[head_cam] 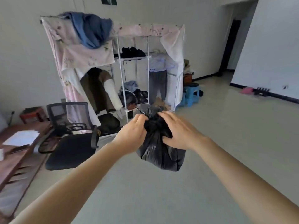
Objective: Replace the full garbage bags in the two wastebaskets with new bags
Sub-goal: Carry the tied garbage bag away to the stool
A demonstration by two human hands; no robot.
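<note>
Floor: a pale, glossy tiled floor (226,143) fills the lower and right parts of the view.
Wardrobe: an open-fronted fabric wardrobe with a pink patterned cover and white metal frame (145,29) stands against the far wall, with clothes hanging and heaped inside it.
Desk: a reddish-brown wooden desk (14,160) runs along the left edge, with white paper (22,137) lying on top.
Chair: a black office chair with a mesh back and padded seat (71,151) stands just beside the desk, in front of the wardrobe's left half.
Bag: a full black plastic garbage bag (161,152) is held up in mid-view, clear of the floor, to the right of the chair and in front of the wardrobe; its mouth is gathered into a bunched neck at the top.
Cloth: a crumpled blue cloth (90,28) is draped over the wardrobe's top left.
Stools: stacked light-blue plastic stools (191,96) stand just right of the wardrobe.
Left hand: the left hand (131,135) grips the neck from the left, fingers curled into the plastic.
Right hand: the right hand (179,131) holds the neck from the right, fingers bent over the top and thumb pressed into the bag's side.
</note>
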